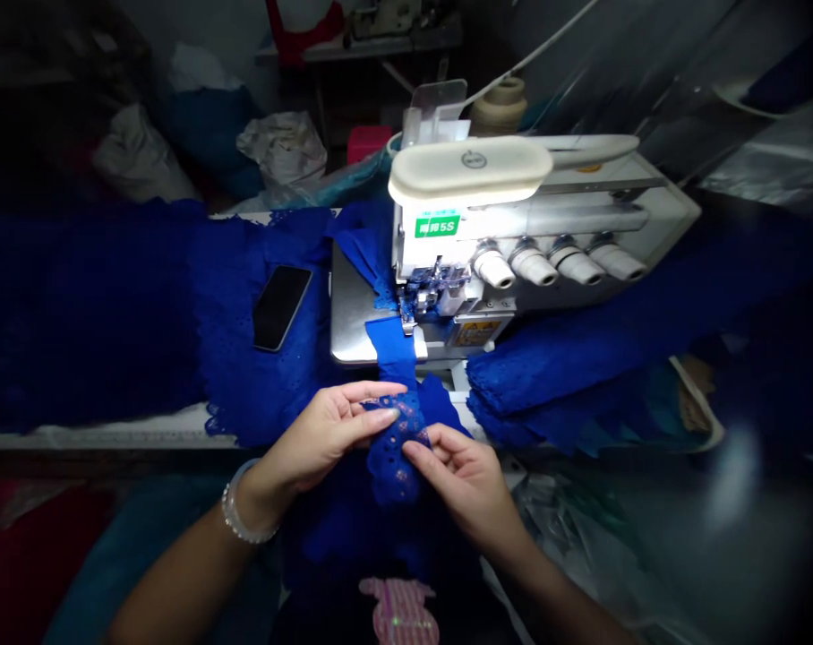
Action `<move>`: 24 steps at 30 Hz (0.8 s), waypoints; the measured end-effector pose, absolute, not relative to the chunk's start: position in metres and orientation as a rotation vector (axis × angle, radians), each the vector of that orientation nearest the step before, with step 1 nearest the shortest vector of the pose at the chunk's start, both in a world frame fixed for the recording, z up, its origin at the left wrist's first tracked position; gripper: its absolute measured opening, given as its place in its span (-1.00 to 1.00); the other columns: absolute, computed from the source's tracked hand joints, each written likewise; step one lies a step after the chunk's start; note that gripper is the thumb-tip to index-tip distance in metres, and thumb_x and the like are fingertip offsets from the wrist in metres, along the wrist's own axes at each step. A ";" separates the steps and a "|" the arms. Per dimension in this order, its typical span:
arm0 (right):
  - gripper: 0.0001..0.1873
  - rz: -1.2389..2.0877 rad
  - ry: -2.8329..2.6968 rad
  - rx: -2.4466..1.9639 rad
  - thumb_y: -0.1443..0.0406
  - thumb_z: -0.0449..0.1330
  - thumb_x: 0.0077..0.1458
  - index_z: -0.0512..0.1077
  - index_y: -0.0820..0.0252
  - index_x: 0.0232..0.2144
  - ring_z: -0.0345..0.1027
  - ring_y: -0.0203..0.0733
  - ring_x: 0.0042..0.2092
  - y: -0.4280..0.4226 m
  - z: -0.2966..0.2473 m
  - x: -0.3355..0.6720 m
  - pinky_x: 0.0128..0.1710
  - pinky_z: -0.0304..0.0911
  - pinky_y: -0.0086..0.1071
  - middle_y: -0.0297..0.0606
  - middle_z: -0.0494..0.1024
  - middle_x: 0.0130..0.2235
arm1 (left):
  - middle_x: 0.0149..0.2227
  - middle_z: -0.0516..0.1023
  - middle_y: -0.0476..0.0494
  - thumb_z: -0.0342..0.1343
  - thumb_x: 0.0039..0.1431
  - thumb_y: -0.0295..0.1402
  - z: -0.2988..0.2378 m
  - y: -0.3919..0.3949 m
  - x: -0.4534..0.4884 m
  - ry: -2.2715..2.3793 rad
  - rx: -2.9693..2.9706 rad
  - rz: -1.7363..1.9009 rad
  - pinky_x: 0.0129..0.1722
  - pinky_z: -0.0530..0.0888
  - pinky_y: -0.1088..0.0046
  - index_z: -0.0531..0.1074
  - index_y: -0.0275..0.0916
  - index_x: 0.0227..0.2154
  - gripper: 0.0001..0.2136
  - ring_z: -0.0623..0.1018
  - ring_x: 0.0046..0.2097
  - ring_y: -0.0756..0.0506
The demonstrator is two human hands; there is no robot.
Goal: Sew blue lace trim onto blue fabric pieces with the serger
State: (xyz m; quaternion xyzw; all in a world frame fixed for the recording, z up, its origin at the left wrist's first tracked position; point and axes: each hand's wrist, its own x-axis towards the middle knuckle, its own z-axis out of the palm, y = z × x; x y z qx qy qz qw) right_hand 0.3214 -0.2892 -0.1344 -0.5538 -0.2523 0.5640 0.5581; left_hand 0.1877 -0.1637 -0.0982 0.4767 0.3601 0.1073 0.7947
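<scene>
The person's left hand (pixel 322 434) has its thumb and forefinger nearly closed on a blue lace-edged strip (pixel 394 457), the thumb lying over the openwork from its left side. The right hand (pixel 470 479) pinches the strip's right edge between thumb and bent forefinger, slightly nearer the body than the left fingertips. The scalloped end hangs just below both sets of fingertips, while the plain part runs away beyond them onto the metal plate (pixel 356 322) of a white sewing machine (pixel 470 170), reaching close to its presser foot (pixel 407 321). Left of the fingers and farther off, a dark phone (pixel 282 307) rests on blue fabric (pixel 235 376).
</scene>
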 end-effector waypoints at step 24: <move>-0.67 0.782 -0.768 -1.492 0.16 0.37 -0.07 0.39 0.19 -0.67 0.20 -0.33 -0.52 -0.250 -0.135 0.334 -0.56 0.17 -0.44 -0.37 0.38 -0.58 | -0.29 0.61 -0.04 0.17 0.22 -0.35 -0.095 -0.124 0.216 0.976 2.356 0.922 -0.25 0.48 0.47 0.46 -0.21 -0.26 -0.93 0.59 -0.29 -0.03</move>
